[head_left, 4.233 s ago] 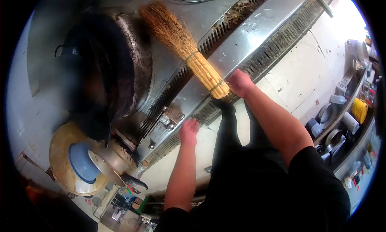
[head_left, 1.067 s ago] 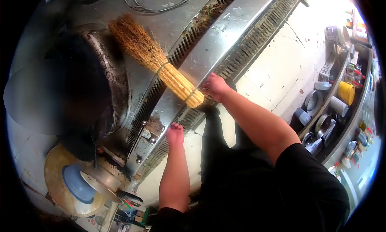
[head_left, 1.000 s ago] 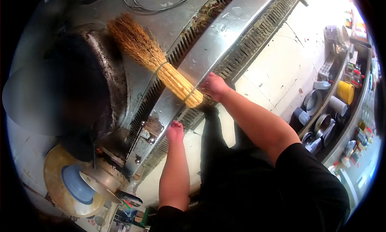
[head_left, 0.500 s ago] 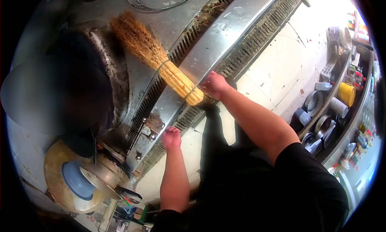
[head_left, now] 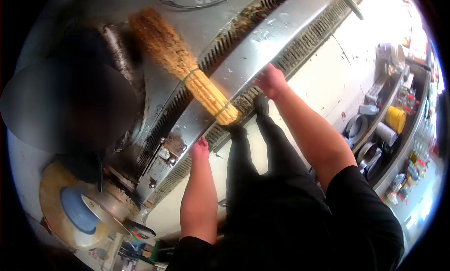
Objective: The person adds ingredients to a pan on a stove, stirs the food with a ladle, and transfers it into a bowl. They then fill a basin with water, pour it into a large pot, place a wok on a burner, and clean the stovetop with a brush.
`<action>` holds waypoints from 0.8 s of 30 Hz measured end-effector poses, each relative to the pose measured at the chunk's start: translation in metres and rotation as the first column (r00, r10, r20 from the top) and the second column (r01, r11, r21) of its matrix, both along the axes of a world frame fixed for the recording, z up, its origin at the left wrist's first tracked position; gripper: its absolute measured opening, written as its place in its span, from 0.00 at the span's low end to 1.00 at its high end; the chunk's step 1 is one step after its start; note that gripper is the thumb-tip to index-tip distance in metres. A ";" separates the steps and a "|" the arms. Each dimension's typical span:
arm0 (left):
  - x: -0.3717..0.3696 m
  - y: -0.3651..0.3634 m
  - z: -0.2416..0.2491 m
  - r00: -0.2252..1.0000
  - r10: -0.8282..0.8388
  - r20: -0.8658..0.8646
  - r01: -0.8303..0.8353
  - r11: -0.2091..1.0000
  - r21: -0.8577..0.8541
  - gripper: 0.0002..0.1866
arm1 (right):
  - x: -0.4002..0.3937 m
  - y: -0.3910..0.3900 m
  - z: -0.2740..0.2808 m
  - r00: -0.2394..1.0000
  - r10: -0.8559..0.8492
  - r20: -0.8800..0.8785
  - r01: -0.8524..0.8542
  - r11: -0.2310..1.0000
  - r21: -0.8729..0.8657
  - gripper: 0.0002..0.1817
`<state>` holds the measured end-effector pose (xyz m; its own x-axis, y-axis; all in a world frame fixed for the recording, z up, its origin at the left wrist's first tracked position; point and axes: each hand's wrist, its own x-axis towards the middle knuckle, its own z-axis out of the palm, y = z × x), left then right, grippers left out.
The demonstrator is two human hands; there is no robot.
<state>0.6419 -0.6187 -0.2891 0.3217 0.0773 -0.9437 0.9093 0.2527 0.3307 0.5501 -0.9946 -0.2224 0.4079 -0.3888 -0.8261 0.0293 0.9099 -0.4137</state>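
Note:
A bamboo wok brush (head_left: 211,96) lies across the metal stove front, its brown bristles toward the wok side and its pale bound handle reaching past the steel rail (head_left: 262,38). My left hand (head_left: 200,149) is at the rail's edge, below the brush handle, with loosely bent fingers and nothing seen in them. To the right of the handle, my right hand (head_left: 270,82) hangs by the same edge, fingers apart and no object in it. Both hands are clear of the brush.
A blurred dark round shape covers the wok area at left. Below it, a blue bowl (head_left: 77,207) and a metal pan (head_left: 105,212) sit on a large round lid (head_left: 51,200). Shelves at right hold a yellow tub (head_left: 395,119) and several pots. A slotted drain runs along the rail.
My right hand has moved right and up along the rail, away from the brush handle. My left hand has risen slightly. The brush has stayed in place while the view shifted a little.

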 end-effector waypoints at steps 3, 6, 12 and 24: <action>0.004 -0.004 0.013 0.999 -0.012 -0.049 0.012 1.000 0.001 0.13 | 0.007 -0.008 -0.011 0.973 -0.217 0.081 0.204 0.968 0.146 0.19; -0.009 0.013 0.030 0.974 -0.227 0.016 0.227 0.973 0.029 0.12 | 0.001 -0.003 0.011 0.907 0.373 -0.197 -0.415 0.703 -0.578 0.17; -0.077 0.069 0.109 0.874 -0.482 -0.057 0.483 0.855 0.189 0.17 | -0.054 -0.056 -0.039 0.943 0.281 0.178 -0.305 0.943 0.130 0.10; -0.103 0.196 0.263 0.778 0.486 0.399 -0.460 0.872 -0.166 0.24 | -0.135 -0.026 -0.086 -0.004 0.983 -0.183 -0.951 -0.060 -0.304 0.10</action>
